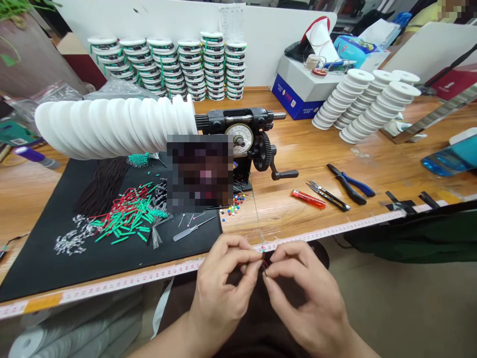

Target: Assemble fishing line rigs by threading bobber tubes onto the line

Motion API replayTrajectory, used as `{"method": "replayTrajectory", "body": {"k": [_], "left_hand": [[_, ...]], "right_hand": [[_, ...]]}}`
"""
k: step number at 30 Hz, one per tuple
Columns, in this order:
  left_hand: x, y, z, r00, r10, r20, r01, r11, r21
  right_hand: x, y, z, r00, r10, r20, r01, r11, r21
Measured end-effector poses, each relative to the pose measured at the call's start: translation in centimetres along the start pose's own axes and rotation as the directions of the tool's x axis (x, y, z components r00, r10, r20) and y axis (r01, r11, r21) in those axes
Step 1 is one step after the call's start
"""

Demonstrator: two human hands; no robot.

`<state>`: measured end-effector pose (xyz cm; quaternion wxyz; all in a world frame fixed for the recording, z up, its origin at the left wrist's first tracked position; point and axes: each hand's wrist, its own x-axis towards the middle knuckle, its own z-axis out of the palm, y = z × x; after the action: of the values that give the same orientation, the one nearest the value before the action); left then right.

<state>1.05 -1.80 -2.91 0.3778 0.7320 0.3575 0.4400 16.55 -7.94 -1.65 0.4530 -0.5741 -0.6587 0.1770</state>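
My left hand (227, 278) is closed in a pinch on a thin line near the table's front edge. Close beside it, my right hand (307, 288) pinches a short dark end of the line, its thumb and forefinger nearly together. Between the fingertips a small red loop of thread (265, 262) shows; its exact form is too small to make out. Just above the fingers sits a tiny green and red piece (263, 250) on the thin greenish line (257, 209), which runs up toward the hand-cranked winder (238, 139).
White foam spools (112, 124) fill the winder's shaft. On the black mat (48, 248) lie green and red sleeves (126, 214), metal swivels (72, 236) and a small screwdriver (192, 229). Rightward are an orange lighter-like object (308, 199), snips (328, 195) and pliers (350, 184). A measuring tape (320, 234) lines the edge.
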Motion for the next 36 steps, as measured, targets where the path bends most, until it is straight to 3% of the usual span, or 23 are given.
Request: {"method": "replayTrajectory", "body": {"k": [3,6,8,11,14,16,18,20,22,24,27,31,36], "left_hand": [[0.1,0.2,-0.4,0.995,0.092,0.022,-0.094,0.993,0.078],[0.2,0.1,-0.8,0.982,0.165,0.090,-0.178,0.970,0.168],[0.0,-0.4,-1.1,0.962,0.218,0.164,-0.255,0.933,0.254],[-0.1,-1.3,-1.6,0.916,0.307,0.259,-0.382,0.864,0.327],[0.2,-1.8,-1.7,0.864,0.417,0.283,-0.494,0.813,0.308],[0.7,-1.6,-1.6,0.859,0.426,0.284,-0.502,0.811,0.302],[1.3,-1.1,-1.5,0.907,0.349,0.235,-0.407,0.869,0.281],[1.6,-0.4,-1.3,0.971,0.187,0.148,-0.214,0.957,0.195],[1.7,0.1,-1.0,0.994,-0.023,0.104,0.018,0.999,0.051],[1.6,0.5,-0.8,0.973,-0.198,0.115,0.209,0.974,-0.087],[1.3,0.7,-0.5,0.924,-0.354,0.148,0.379,0.900,-0.217],[1.4,0.9,-0.5,0.875,-0.447,0.188,0.484,0.832,-0.271],[1.3,0.9,-0.6,0.812,-0.533,0.238,0.583,0.724,-0.368]], "right_hand": [[0.4,0.3,-0.5,0.960,-0.264,0.093,0.278,0.941,-0.195],[1.9,1.0,-1.1,0.907,-0.333,0.256,0.388,0.899,-0.205],[3.4,1.4,-1.3,0.913,-0.269,0.308,0.332,0.926,-0.177],[6.0,1.8,-1.2,0.919,-0.081,0.387,0.144,0.980,-0.137],[8.5,1.9,-1.0,0.854,0.060,0.516,0.008,0.992,-0.129],[9.6,1.9,-1.0,0.803,0.097,0.588,-0.033,0.992,-0.118],[9.6,1.7,-1.2,0.800,0.086,0.594,-0.061,0.996,-0.061],[8.4,1.5,-1.4,0.881,0.046,0.471,-0.068,0.997,0.030],[6.3,1.3,-1.6,0.970,0.030,0.243,-0.051,0.995,0.081],[3.9,1.2,-1.5,0.995,0.059,0.083,-0.066,0.994,0.082],[1.3,1.2,-0.9,0.989,0.124,0.077,-0.134,0.980,0.146],[0.6,1.3,0.0,0.990,0.136,0.040,-0.141,0.965,0.221],[1.0,1.3,0.8,0.999,0.043,-0.009,-0.041,0.989,0.144]]}}
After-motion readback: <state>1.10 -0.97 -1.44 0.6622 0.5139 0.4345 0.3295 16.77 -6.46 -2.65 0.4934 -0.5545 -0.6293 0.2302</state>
